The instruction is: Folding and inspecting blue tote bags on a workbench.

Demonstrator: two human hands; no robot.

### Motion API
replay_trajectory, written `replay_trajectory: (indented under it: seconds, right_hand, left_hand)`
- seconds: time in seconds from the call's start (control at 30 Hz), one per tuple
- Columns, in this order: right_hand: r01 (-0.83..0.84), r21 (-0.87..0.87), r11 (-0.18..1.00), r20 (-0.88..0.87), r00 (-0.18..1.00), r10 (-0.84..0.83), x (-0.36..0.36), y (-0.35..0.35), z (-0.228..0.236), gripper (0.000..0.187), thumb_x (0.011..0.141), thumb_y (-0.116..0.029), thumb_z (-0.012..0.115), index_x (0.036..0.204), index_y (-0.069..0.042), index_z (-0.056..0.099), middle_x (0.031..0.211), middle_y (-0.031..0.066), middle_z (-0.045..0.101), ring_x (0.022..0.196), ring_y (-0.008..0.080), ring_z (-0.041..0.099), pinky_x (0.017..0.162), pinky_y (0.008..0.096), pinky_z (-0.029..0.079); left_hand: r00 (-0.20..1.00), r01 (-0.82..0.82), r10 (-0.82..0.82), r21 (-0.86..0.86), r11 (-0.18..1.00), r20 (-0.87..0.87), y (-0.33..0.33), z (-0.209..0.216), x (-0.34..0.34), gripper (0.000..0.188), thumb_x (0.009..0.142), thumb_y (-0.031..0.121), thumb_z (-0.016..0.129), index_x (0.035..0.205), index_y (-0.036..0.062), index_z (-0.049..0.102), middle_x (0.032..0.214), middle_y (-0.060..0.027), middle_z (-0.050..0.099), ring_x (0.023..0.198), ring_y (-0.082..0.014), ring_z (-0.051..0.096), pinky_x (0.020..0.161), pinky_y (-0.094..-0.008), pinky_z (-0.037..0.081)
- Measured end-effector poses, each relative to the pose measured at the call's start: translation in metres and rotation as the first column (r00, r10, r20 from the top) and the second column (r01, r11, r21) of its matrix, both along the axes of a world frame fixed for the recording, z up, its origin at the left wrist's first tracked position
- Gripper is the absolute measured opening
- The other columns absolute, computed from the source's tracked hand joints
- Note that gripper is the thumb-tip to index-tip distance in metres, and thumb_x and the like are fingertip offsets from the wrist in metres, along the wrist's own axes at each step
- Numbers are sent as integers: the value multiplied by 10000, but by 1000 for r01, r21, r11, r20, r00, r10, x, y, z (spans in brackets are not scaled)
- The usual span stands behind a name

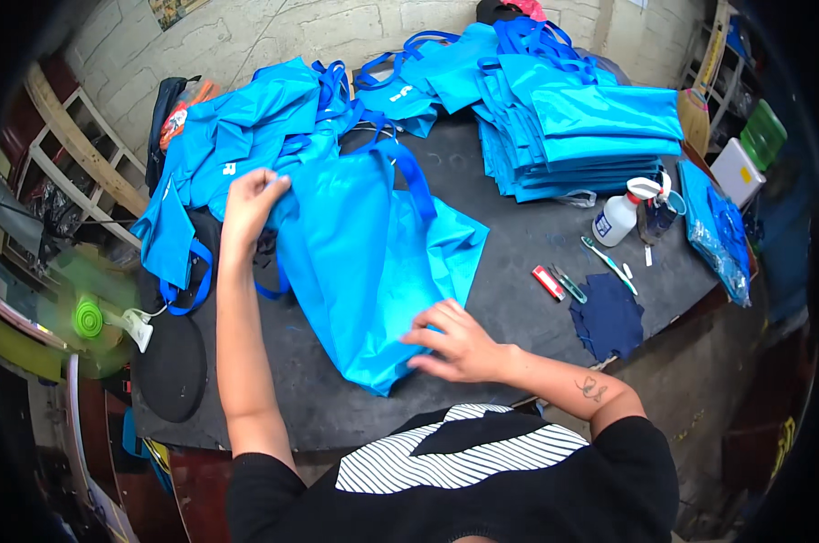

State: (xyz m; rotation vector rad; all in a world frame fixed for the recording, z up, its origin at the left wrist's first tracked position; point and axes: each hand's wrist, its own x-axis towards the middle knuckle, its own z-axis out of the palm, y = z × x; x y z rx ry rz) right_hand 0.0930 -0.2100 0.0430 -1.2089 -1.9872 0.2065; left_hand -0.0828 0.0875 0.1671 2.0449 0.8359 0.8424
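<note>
A bright blue tote bag (341, 240) with dark blue strap handles lies across the dark table in front of me, its bottom end toward me. My left hand (253, 206) pinches the bag's upper left edge between thumb and fingers. At the lower right of the bag is my right hand (459, 344), its fingers bent and spread, the tips at the bag's bottom edge. That hand grips nothing that I can see. One dark blue handle (413, 181) loops over the bag's far end.
A tall stack of folded blue bags (554, 136) stands back right. More loose bags (246, 136) heap up back left. At right lie a spray bottle (616, 219), a toothbrush (608, 262), thread snips (569, 284), a red-and-white item (548, 282) and navy cloth (608, 317). A small green fan (87, 317) stands left.
</note>
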Motion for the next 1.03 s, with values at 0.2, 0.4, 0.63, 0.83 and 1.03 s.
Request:
replay_trajectory:
  seconds: [0.2, 0.4, 0.63, 0.83, 1.03]
  right_hand:
    - [44, 175, 984, 287, 954, -93, -54, 33, 13, 534, 662, -268, 754, 1145, -140, 563, 1204, 145, 472, 979, 299, 484, 803, 461, 370]
    - [228, -49, 972, -285, 930, -232, 24, 33, 103, 310, 719, 20, 620, 1025, -33, 615, 851, 66, 627, 798, 173, 603, 686, 281, 472]
    - [223, 154, 963, -811, 585, -6, 40, 11, 138, 524, 795, 60, 592, 1280, -11, 406, 1055, 102, 574, 923, 119, 558, 797, 229, 442]
    - [582, 63, 811, -812, 502, -298, 66, 4, 38, 335, 808, 70, 572, 1136, 11, 541, 1072, 79, 579, 965, 135, 544, 848, 251, 425]
    - [456, -530, 715, -657, 312, -686, 121, -55, -43, 242, 835, -21, 487, 1036, 3, 620, 990, 45, 615, 922, 112, 548, 852, 246, 407]
  left_hand:
    - [989, -126, 82, 400, 908, 126, 0, 45, 66, 166, 762, 127, 722, 777, 37, 584, 667, 35, 538, 600, -27, 437, 509, -212, 321]
    - [927, -243, 174, 177, 954, 334, 76, 127, 10, 243, 756, 102, 709, 976, 22, 643, 907, -65, 653, 818, -142, 593, 761, -275, 472]
    - [611, -508, -90, 477, 717, 786, 91, 204, 101, 357, 889, 280, 644, 1088, -15, 621, 1032, -104, 645, 990, -167, 585, 865, -306, 458]
    - [936, 133, -293, 576, 806, 193, 23, 101, 238, 543, 888, 474, 557, 1293, 116, 514, 1300, -171, 456, 1230, -293, 440, 1054, -366, 327]
    - [783, 573, -603, 555, 603, -152, -93, 36, 138, 444, 765, 193, 731, 1170, 75, 595, 1183, -115, 605, 1216, -294, 504, 1061, -393, 340]
